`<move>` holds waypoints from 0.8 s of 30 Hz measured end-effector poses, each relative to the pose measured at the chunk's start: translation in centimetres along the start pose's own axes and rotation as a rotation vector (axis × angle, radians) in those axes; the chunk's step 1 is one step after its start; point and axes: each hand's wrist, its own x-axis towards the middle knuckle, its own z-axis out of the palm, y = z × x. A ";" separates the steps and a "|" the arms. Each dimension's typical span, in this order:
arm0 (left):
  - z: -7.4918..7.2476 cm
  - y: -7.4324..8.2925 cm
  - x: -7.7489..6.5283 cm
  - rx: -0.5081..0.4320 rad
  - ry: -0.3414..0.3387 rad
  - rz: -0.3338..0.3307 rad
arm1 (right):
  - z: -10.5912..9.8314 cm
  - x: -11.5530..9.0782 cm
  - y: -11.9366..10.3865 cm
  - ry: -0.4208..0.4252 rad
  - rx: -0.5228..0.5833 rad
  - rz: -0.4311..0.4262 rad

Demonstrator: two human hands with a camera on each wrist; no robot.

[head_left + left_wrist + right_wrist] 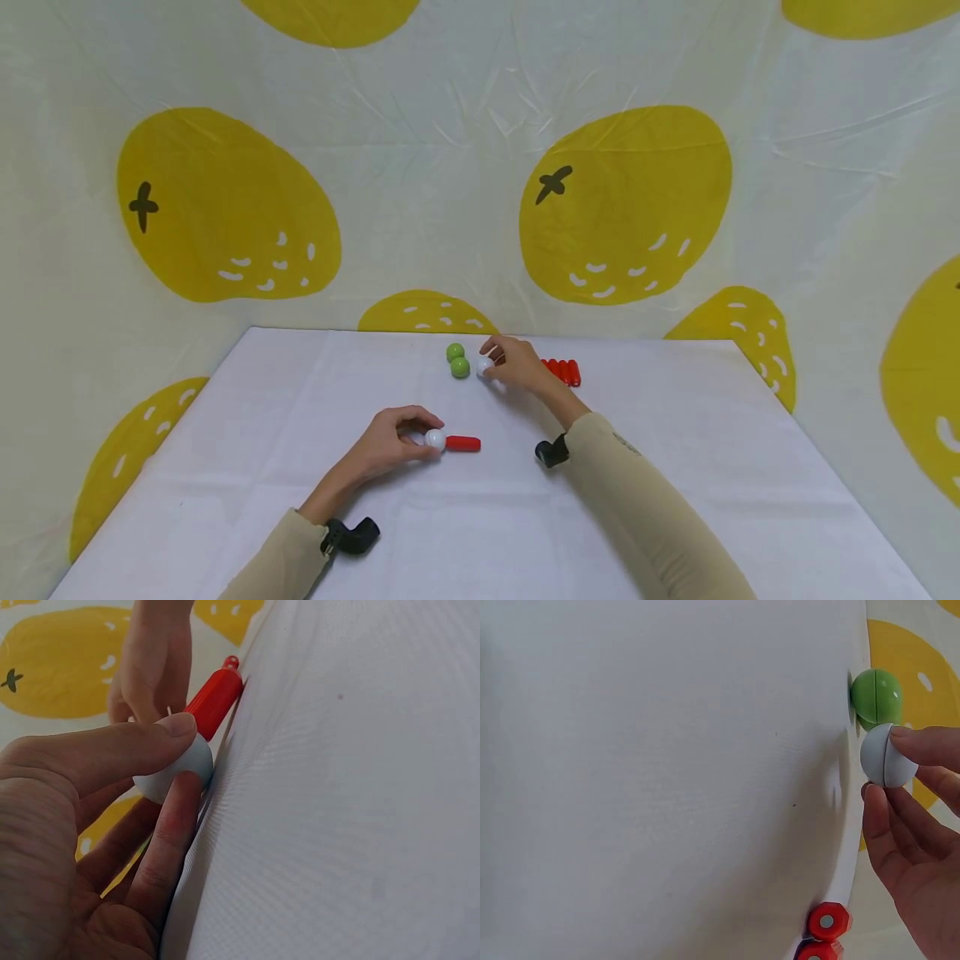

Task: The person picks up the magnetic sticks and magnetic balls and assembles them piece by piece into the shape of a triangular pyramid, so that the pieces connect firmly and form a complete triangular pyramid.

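Note:
My left hand [392, 439] pinches a white ball [435, 440] between thumb and fingers, low over the table. A red rod [462, 444] meets the ball's right side; in the left wrist view the red rod [216, 700] shows a small loop at its far end. Farther back, my right hand [517, 364] holds a second white ball [485, 366] by thumb and fingertips. A seam runs round that white ball [889, 756] in the right wrist view. Two green balls [460, 367] lie just left of it.
Several red rods [564, 372] lie side by side right of the right hand, partly hidden by it. The white-covered table [300, 400] ends at a hanging cloth [427, 208] printed with yellow fruit. Each wrist wears a black camera [358, 536].

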 end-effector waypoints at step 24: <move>0.1 -0.1 0.0 0.017 -0.012 0.017 | -0.6 -5.0 -0.2 0.008 0.056 -0.079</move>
